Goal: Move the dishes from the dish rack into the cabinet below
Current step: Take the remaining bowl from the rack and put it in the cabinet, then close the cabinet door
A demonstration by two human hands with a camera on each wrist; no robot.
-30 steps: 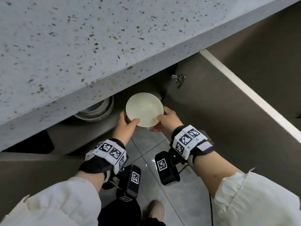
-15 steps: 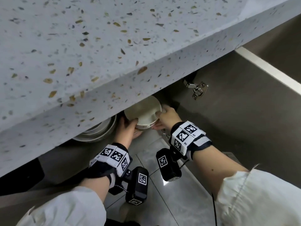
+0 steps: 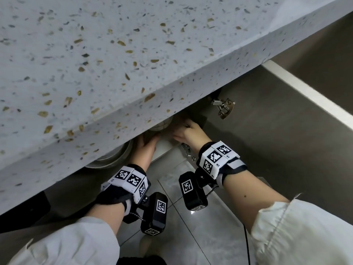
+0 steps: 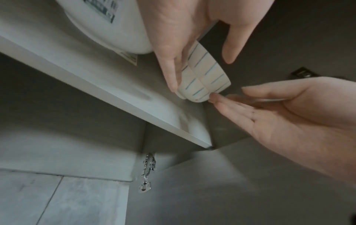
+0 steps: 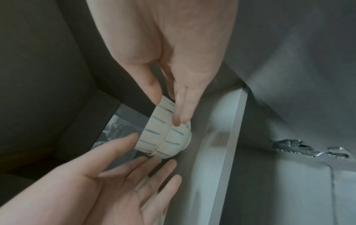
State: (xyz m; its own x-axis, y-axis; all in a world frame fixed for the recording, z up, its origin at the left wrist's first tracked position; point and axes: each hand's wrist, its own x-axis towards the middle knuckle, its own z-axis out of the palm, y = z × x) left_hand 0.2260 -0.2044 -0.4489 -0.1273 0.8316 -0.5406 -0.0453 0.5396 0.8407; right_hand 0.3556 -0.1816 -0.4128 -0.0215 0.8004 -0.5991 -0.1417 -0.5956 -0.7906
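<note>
Two stacked striped bowls (image 5: 163, 137) sit on the cabinet shelf (image 4: 123, 85) under the speckled bench (image 3: 114, 64), just right of a white bowl (image 4: 108, 30). The right hand (image 5: 173, 53) pinches them, thumb at the rim, fingers on the wall; the left hand (image 4: 183, 30) is open, straight fingers laid against their left side. Seen from above, the bench hides most of them

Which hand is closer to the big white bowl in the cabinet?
Left. The left hand is right beside the big white bowl; the right hand is farther off, past the striped bowl.
</note>
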